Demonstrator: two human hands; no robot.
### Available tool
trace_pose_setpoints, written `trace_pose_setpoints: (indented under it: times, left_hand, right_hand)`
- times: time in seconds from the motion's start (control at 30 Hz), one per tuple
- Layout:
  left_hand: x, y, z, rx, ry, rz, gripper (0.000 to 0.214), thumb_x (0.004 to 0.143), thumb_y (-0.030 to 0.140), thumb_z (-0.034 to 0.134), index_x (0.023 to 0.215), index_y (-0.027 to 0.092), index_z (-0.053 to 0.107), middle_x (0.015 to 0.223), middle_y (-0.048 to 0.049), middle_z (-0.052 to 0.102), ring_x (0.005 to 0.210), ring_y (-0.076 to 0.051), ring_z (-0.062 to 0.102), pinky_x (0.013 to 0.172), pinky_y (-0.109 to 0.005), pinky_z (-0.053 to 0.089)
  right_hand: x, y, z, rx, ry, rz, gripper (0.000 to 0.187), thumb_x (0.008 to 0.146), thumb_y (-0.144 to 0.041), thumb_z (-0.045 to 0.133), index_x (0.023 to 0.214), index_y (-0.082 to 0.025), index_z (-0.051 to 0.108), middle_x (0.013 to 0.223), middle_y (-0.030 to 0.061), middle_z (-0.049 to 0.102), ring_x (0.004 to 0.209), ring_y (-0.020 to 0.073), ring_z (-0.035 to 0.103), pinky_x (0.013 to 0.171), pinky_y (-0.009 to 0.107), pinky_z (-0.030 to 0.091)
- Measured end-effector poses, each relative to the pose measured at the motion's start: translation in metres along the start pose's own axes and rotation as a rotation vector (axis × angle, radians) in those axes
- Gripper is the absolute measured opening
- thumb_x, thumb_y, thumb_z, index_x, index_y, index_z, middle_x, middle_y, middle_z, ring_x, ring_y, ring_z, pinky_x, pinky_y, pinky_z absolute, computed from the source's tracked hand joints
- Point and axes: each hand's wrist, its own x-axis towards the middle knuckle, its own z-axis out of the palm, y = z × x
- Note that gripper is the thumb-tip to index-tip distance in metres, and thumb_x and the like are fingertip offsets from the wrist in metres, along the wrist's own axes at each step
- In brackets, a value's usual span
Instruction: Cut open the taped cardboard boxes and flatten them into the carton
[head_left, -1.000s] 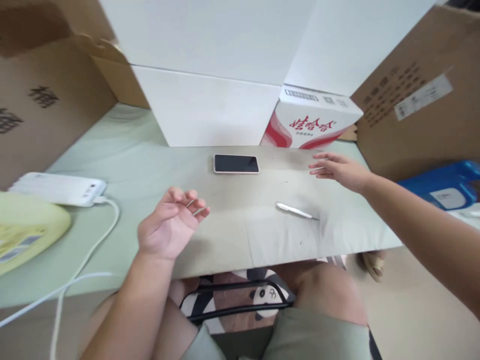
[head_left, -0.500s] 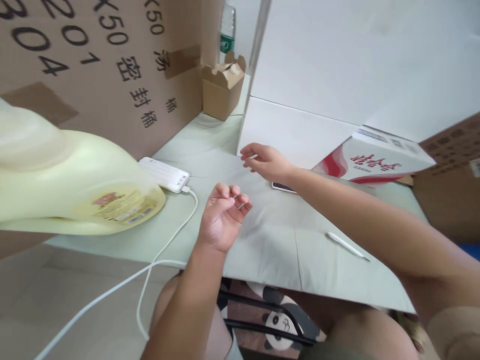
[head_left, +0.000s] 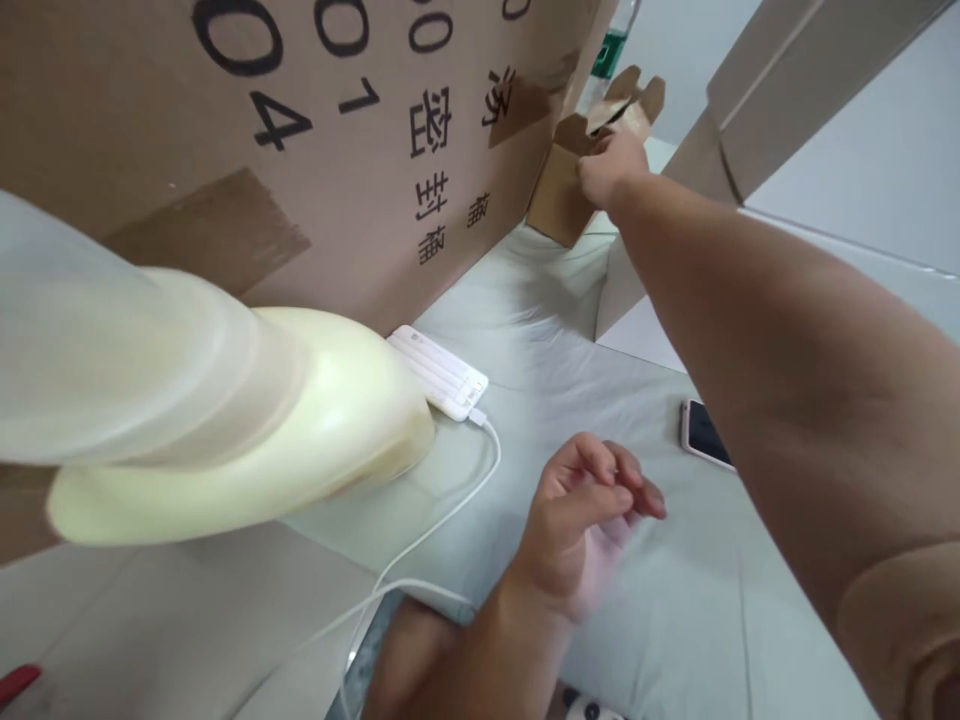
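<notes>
At the back, my right hand (head_left: 615, 170) reaches to a small brown cardboard box (head_left: 559, 195) with raised flaps. Its fingers are curled at the box's top edge and seem to grip it; the fingertips are partly hidden. Some pale material shows in the box's opening. My left hand (head_left: 581, 525) hovers above the cloth-covered table, loosely curled with the fingers apart and nothing in it. To its left lies a white power bank (head_left: 439, 370) with a white cable (head_left: 450, 512) plugged in.
A large printed carton (head_left: 352, 190) walls the left side. In front of it a pale yellow jug (head_left: 300, 420) juts in. A green-labelled bottle (head_left: 607, 55) stands behind the small box. White boxes (head_left: 862, 150) rise at right, and a phone (head_left: 705, 435) lies under my right forearm.
My right hand has moved from above the table back to the small cardboard box. The view has swung left, so things appear further right. My left hand remains loosely curled and empty.
</notes>
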Motion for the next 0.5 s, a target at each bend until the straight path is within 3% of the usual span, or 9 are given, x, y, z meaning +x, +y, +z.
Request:
trace_pose_setpoints:
  times: [0.1, 0.13, 0.23, 0.3, 0.4, 0.5]
  left_hand:
    - [0.005, -0.004, 0.004, 0.018, 0.031, 0.006, 0.038, 0.058, 0.015, 0.076, 0.067, 0.017, 0.04, 0.07, 0.0054, 0.054, 0.06, -0.008, 0.06, 0.072, -0.025, 0.047]
    - [0.006, -0.006, 0.007, 0.026, 0.041, 0.03, 0.037, 0.059, 0.015, 0.076, 0.067, 0.017, 0.04, 0.07, 0.0056, 0.053, 0.06, -0.008, 0.059, 0.072, -0.024, 0.047]
    - [0.003, -0.012, 0.016, 0.087, 0.065, 0.174, 0.031, 0.063, 0.016, 0.075, 0.068, 0.018, 0.044, 0.07, 0.0053, 0.053, 0.06, -0.007, 0.057, 0.07, -0.024, 0.047]
    - [-0.005, -0.017, 0.025, 0.174, 0.05, 0.34, 0.025, 0.067, 0.015, 0.073, 0.069, 0.019, 0.049, 0.07, 0.0043, 0.055, 0.061, -0.009, 0.058, 0.068, -0.025, 0.048]
    - [-0.025, -0.022, 0.042, 0.353, 0.0, 0.646, 0.017, 0.073, 0.009, 0.069, 0.073, 0.021, 0.057, 0.074, 0.0029, 0.058, 0.066, -0.012, 0.061, 0.07, -0.027, 0.051]
    - [-0.042, -0.021, 0.052, 0.562, 0.012, 0.939, 0.02, 0.076, 0.005, 0.065, 0.078, 0.024, 0.062, 0.078, 0.0021, 0.059, 0.073, -0.015, 0.061, 0.078, -0.032, 0.053]
  right_hand:
    - [-0.02, -0.01, 0.006, -0.129, 0.125, 0.183, 0.006, 0.089, -0.017, 0.061, 0.093, -0.021, 0.059, 0.113, 0.0147, 0.067, 0.116, 0.0297, 0.065, 0.112, 0.055, 0.049]
    - [-0.033, -0.017, 0.007, -0.147, 0.144, 0.178, 0.007, 0.09, -0.016, 0.06, 0.095, -0.02, 0.06, 0.116, 0.0142, 0.068, 0.117, 0.029, 0.065, 0.113, 0.053, 0.048]
    - [-0.083, -0.041, 0.005, -0.15, 0.086, 0.049, 0.012, 0.09, -0.01, 0.056, 0.09, -0.02, 0.064, 0.12, 0.0132, 0.069, 0.12, 0.0289, 0.066, 0.116, 0.05, 0.047]
    - [-0.126, -0.051, -0.004, -0.144, 0.019, -0.071, 0.017, 0.09, -0.008, 0.053, 0.094, -0.017, 0.068, 0.124, 0.0139, 0.069, 0.124, 0.0283, 0.065, 0.119, 0.047, 0.046]
    - [-0.201, -0.051, -0.034, -0.101, -0.063, -0.188, 0.025, 0.09, -0.01, 0.056, 0.107, -0.018, 0.072, 0.133, 0.0111, 0.07, 0.131, 0.0241, 0.063, 0.121, 0.038, 0.046]
    - [-0.285, -0.035, -0.084, 0.027, -0.137, -0.279, 0.03, 0.096, -0.019, 0.052, 0.117, -0.023, 0.074, 0.145, 0.0082, 0.067, 0.14, 0.025, 0.06, 0.125, 0.043, 0.044]
